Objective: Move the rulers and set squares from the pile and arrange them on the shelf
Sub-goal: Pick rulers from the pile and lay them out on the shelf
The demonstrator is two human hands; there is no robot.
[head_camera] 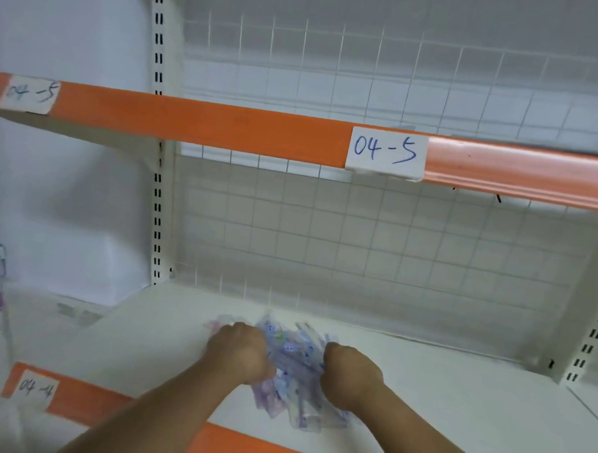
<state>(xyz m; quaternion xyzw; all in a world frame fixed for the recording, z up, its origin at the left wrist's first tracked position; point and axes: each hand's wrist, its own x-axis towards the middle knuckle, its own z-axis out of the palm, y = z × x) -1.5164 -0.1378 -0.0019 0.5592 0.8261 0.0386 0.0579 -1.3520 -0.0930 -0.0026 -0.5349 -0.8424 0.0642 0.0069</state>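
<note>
A bundle of clear-wrapped rulers and set squares [293,363], printed in blue and purple, lies on the white lower shelf [454,404]. My left hand [242,352] grips the bundle's left side with curled fingers. My right hand [351,374] grips its right side the same way. Both fists hide the bundle's edges, and the packets are blurred. A pinkish packet [216,325] pokes out beyond my left hand.
The shelf has an orange front rail [247,443] with a label reading 04-4 [37,386]. Above runs another orange rail [226,127] labelled 04-5 [385,149]. A white wire grid [358,246] forms the back. A slotted upright [157,203] stands at left.
</note>
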